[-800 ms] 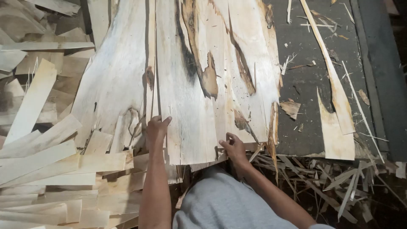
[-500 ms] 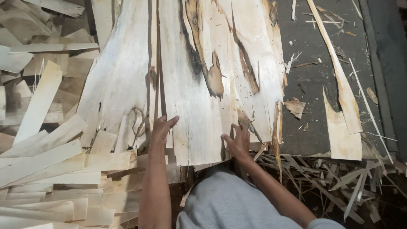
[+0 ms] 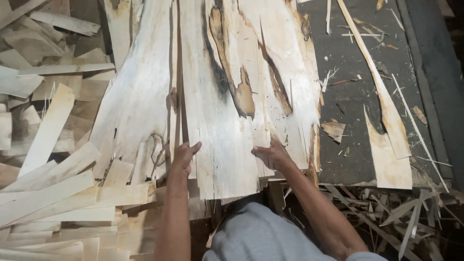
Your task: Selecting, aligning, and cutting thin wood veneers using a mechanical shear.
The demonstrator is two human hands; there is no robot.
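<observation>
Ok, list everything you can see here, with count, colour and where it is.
veneer sheets: several overlapping, pale with dark streaks, centre under both hands
strips: many, pale, piled at left
table: one, dark, right of the sheets
long sliver: one, pale, on the table at right
scraps: many, pale, lower right below the table edge
left hand: flat on the sheets
right hand: flat on the sheets

The veneer sheet (image 3: pixel 217 106) at centre frame is showing as thin pale wood, matt, rough-grained, split and dark-stained. Wood strips (image 3: pixel 53 193) at lower left are looking dry and splintery. The table (image 3: pixel 348 101) at right is appearing dark, matt, gritty.
</observation>
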